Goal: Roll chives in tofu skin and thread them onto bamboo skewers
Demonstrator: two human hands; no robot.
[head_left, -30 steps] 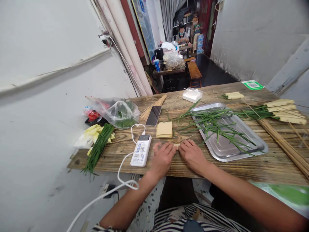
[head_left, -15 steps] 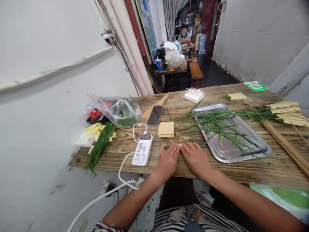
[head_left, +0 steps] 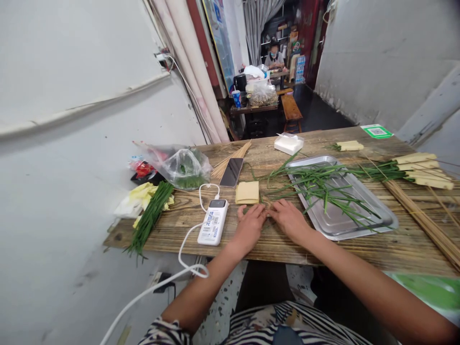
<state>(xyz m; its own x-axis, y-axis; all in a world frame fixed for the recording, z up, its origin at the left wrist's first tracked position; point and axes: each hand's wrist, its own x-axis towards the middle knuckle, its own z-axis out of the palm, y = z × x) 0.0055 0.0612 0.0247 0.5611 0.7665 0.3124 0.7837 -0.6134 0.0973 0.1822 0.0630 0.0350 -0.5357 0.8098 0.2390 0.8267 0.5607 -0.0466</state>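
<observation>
My left hand [head_left: 250, 226] and my right hand [head_left: 288, 220] meet fingertip to fingertip at the table's near side. Both sets of fingers are closed over a tofu-skin roll [head_left: 267, 213], which they mostly hide. Just beyond them lies a small stack of square tofu sheets [head_left: 247, 192]. To the right, loose chives [head_left: 325, 182] spread across a metal tray [head_left: 373, 218] and past its left rim. Finished-looking rolls on skewers [head_left: 424, 165], with green ends, lie beyond the tray at the right.
A power bank [head_left: 213, 223] with a white cable and a phone [head_left: 232, 172] lie left of my hands. Further left are a chive bundle [head_left: 151, 218] and a plastic bag [head_left: 187, 167]. Bamboo skewers [head_left: 424, 220] lie at right. A person [head_left: 275, 58] sits far back.
My fingertips have shifted slightly away from me over the roll, the right hand most clearly. The camera view has also moved a little; the other table items stay in place.
</observation>
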